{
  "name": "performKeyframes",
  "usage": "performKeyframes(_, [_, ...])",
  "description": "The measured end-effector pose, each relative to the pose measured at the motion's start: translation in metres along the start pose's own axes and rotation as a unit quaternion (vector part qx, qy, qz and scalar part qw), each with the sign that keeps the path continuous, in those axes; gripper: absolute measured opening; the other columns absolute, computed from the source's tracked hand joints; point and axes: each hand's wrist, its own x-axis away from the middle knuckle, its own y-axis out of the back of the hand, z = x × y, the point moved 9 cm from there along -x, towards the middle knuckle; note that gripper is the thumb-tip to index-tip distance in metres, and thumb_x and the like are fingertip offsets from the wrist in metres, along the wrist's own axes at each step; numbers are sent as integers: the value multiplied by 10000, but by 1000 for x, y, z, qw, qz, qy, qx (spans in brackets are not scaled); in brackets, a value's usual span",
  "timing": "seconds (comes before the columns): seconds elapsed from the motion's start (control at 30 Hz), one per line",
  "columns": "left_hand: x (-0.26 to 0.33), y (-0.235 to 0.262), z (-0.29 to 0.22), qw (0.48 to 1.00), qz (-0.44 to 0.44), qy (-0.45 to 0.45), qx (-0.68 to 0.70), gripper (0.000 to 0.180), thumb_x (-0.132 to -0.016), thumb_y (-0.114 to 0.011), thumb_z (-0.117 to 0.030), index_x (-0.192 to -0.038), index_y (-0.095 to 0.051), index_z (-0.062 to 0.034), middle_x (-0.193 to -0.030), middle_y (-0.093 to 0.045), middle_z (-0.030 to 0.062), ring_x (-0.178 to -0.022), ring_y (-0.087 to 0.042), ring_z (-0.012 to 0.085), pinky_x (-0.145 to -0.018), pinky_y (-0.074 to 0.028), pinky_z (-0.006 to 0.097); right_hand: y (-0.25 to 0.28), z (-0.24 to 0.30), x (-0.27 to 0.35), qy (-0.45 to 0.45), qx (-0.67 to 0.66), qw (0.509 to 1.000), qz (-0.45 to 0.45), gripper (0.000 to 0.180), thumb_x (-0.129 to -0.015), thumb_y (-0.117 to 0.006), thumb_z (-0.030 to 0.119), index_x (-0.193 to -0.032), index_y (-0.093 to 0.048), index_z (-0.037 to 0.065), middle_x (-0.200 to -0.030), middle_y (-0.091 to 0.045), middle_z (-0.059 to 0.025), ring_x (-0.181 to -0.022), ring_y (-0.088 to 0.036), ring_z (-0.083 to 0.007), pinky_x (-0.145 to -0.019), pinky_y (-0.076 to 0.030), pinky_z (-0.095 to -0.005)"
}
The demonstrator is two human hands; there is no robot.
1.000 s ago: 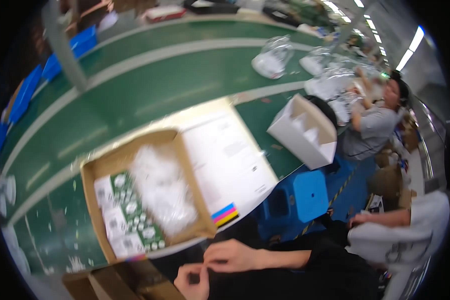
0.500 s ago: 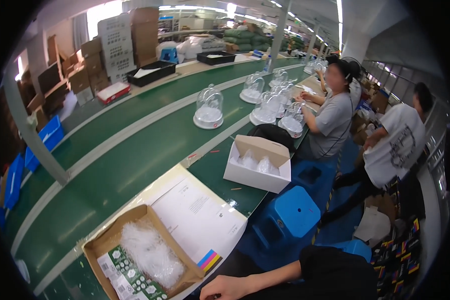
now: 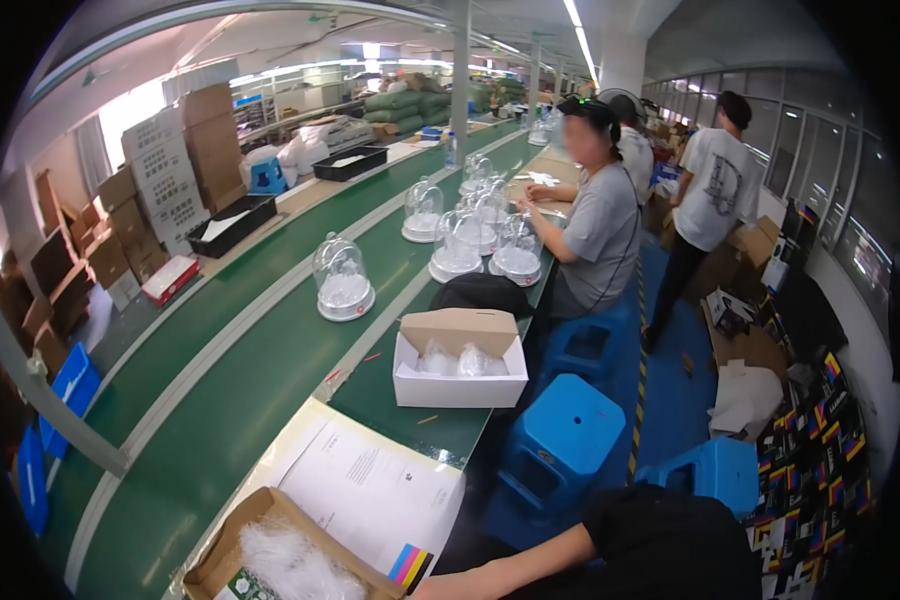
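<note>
My right forearm, in a black sleeve, enters at the lower right. Only part of my right hand (image 3: 442, 589) shows, beside the near corner of a shallow brown cardboard tray (image 3: 213, 543); the lower edge of the picture cuts off its fingers. A tangle of clear plastic pieces (image 3: 292, 562) lies in the tray, over a green-and-white printed card (image 3: 242, 585). Beyond the tray lies a white printed sheet (image 3: 360, 492) with a striped colour patch at its corner. My left hand is out of view.
An open white box (image 3: 460, 391) holding clear plastic items stands on the green bench. Clear domes on white bases (image 3: 344, 282) stand farther off, near a seated co-worker (image 3: 600, 215). Blue stools (image 3: 570, 425) stand at right; another person (image 3: 712, 180) is in the aisle.
The view has turned right and upward, so the bench and tray sit lower and farther left. My right hand has mostly slipped below the lower edge. The person in the aisle has moved farther away.
</note>
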Motion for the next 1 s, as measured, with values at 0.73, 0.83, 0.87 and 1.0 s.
performKeyframes(0.73, [-106, 129, 45, 920, -347, -179, 30, 141, -878, -585, -82, -967, -633, 17, -862, -641, 132, -804, -607, 222, -747, -486, 340, 157, -214, 42, -181, -138, 857, -463, 91, -799, -619, 12, -791, -554, 75, -663, -493, 28, -607, -501, -64, -535, -451, -229])
performKeyframes(0.83, [-89, 116, 4, 921, -309, -214, 97, 177, -900, -569, -104, -1032, -599, 10, -915, -629, 103, -842, -582, 199, -786, -464, 317, 185, -189, 62, -176, -63, 874, -448, 92, -845, -522, -4, -876, -500, 79, -685, -449, 18, -579, -463, -72, -518, -444, -227])
performKeyframes(0.87, [-81, 114, 8, 912, -263, -217, 226, 200, -916, -550, -107, -1072, -586, 13, -976, -617, 90, -873, -571, 178, -811, -458, 312, 187, -209, 67, -170, -81, 867, -461, 77, -845, -498, -2, -862, -488, 73, -688, -452, 17, -567, -456, -64, -484, -419, -214])
performKeyframes(1.0, [-3, 134, -37, 777, -112, -370, 498, 349, -732, -709, 37, -1071, -632, 6, -1066, -656, 145, -967, -622, 207, -836, -489, 318, 171, -202, 34, -166, -124, 884, -418, 80, -890, -480, 29, -833, -456, 79, -670, -476, 12, -535, -443, -46, -466, -362, -185])
